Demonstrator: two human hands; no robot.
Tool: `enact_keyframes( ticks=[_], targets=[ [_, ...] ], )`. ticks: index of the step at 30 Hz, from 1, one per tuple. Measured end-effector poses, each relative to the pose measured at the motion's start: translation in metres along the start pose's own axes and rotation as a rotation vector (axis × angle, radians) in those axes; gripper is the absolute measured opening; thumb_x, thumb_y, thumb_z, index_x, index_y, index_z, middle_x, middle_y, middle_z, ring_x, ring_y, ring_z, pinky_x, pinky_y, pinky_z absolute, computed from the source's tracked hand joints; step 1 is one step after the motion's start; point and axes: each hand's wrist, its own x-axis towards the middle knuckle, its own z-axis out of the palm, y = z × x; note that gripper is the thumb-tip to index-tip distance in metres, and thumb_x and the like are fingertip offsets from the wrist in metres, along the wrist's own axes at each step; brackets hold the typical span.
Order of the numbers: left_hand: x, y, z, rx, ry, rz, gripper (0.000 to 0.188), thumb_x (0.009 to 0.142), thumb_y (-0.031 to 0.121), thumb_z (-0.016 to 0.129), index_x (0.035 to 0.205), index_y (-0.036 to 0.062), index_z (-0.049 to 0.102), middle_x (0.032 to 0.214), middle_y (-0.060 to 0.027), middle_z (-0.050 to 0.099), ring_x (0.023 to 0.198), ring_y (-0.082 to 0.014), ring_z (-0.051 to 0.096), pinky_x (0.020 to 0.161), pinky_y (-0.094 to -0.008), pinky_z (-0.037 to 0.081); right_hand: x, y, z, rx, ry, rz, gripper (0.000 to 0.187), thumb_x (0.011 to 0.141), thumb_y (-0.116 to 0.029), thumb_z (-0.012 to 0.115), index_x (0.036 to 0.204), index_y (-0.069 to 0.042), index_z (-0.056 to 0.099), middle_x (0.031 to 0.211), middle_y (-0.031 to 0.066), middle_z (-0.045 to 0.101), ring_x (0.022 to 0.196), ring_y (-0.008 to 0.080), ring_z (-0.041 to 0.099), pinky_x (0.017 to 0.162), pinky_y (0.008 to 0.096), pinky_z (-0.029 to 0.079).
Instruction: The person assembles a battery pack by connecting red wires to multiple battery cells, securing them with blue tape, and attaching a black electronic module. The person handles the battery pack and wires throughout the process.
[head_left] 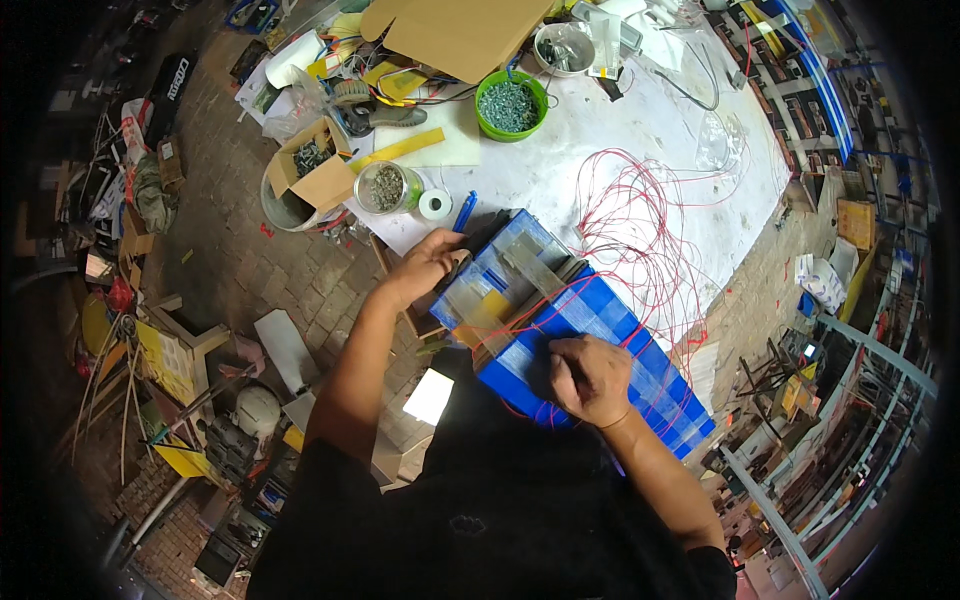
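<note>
A long blue block [610, 310] made of several sections, with clear tape across it, lies slantwise at the table's near edge in front of me. It looks like a battery pack. My left hand [432, 264] grips its left end, fingers bent over a dark edge there. My right hand [594, 380] is curled closed above the near side of the block. Whatever its fingers hold is hidden beneath them. Thin red wires [640, 215] run over the block and spread in a loose tangle across the white sheet beyond. A yellow patch [494, 304] shows on the left section.
Beyond my left hand are a blue pen [465, 212], a white roll [434, 205] and a jar of small metal parts [383, 188]. Farther off stand a green bowl of screws [508, 108], a white bowl [566, 50] and cardboard [455, 35]. An open carton [325, 180] sits left.
</note>
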Motion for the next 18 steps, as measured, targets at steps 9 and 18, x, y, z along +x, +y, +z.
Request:
enact_keyframes(
  ticks=[9,18],
  targets=[
    [0.020,0.018,-0.032,-0.155,-0.427,0.016,0.089,0.080,0.018,0.082,0.156,0.0010,0.039,0.128,-0.0085,0.061,0.117,-0.0195,0.058,0.104,-0.0330,0.046,-0.003,0.000,0.000,-0.016,0.009,0.008,0.015,0.078,-0.005,0.072,0.093,-0.008,0.069,0.075,0.0093,0.065,0.062,0.0278,0.065,0.054,0.0369,0.050],
    [-0.008,0.060,-0.031,0.034,-0.479,0.015,0.101,0.068,0.014,0.086,0.156,0.0039,0.038,0.137,-0.0065,0.055,0.128,-0.0188,0.053,0.109,-0.0360,0.045,-0.003,-0.002,-0.002,0.015,0.017,0.030,0.014,0.080,-0.006,0.072,0.094,-0.008,0.071,0.078,0.0103,0.067,0.064,0.0293,0.066,0.057,0.0373,0.052]
  ],
)
